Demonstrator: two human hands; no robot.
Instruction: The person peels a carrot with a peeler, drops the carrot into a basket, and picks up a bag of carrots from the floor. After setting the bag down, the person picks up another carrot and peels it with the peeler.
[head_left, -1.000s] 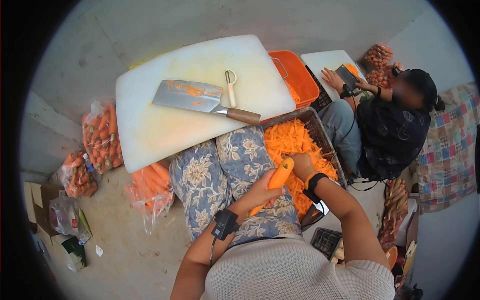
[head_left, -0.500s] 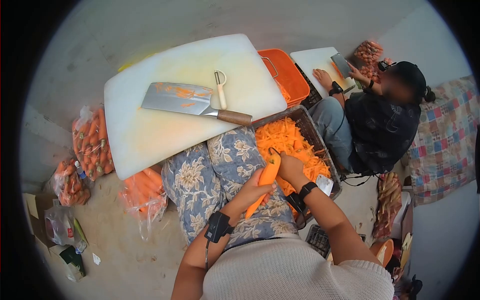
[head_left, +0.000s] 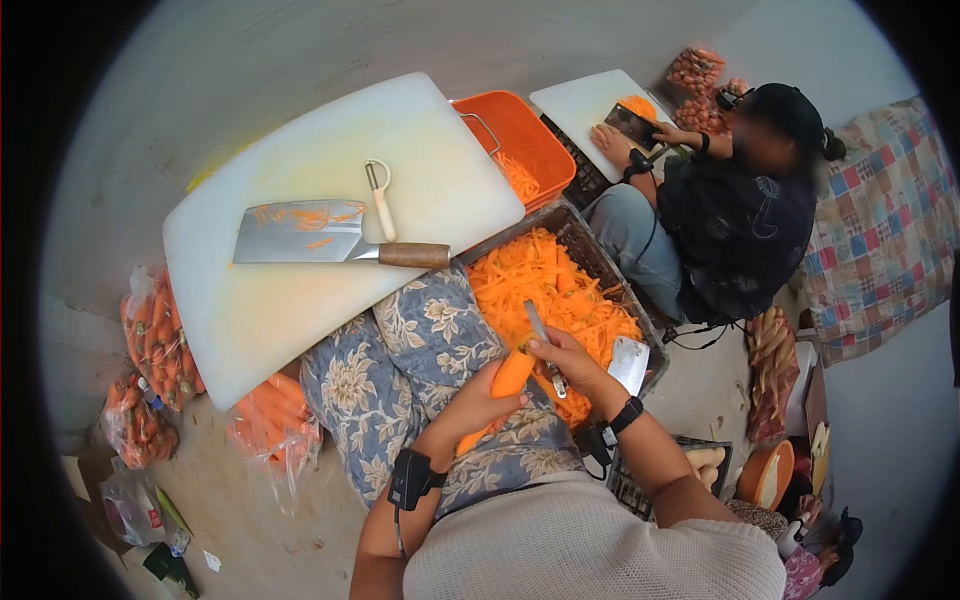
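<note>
My left hand is closed around a large peeled carrot, held over my lap with its top end toward the crate. My right hand is closed on a small metal tool, perhaps a peeler, at the carrot's top end. Just beyond is a dark crate filled with orange carrot shreds. On the large white cutting board lie a cleaver with bits of carrot on its blade and a white-handled peeler.
An orange bin stands behind the crate. At the right a co-worker holds a cleaver over a smaller board. Bags of carrots lie on the left floor. A crate and orange bowl are at lower right.
The view has shifted, so the board and crate appear further left. The metal tool in my right hand now shows more clearly at the carrot's top. The co-worker's cleaver has changed its angle.
</note>
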